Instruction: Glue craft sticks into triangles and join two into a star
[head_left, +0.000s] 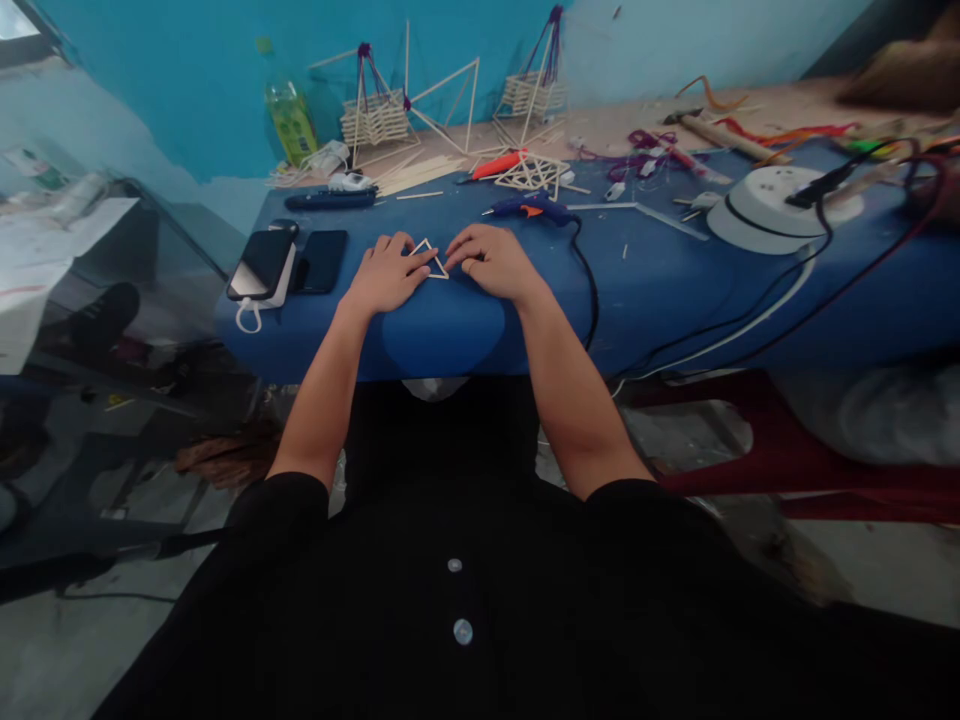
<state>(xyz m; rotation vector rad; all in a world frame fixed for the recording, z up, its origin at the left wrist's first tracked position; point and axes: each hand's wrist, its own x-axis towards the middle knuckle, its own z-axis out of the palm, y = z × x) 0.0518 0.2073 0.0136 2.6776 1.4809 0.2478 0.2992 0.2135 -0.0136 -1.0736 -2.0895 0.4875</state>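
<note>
A small triangle of thin wooden sticks (429,258) lies flat on the blue table (637,290) near its front edge. My left hand (390,272) rests palm down on the triangle's left side, its fingertips pressing the sticks. My right hand (489,260) lies on the right side, fingers curled toward the triangle's right corner. Both hands pin the triangle to the table from opposite sides.
A blue glue gun (529,208) with a black cord lies just behind my right hand. Two phones (289,263) lie at the left. Stick frames (409,105), a stick lattice (532,172), a green bottle (291,118) and a white power socket reel (772,205) stand further back.
</note>
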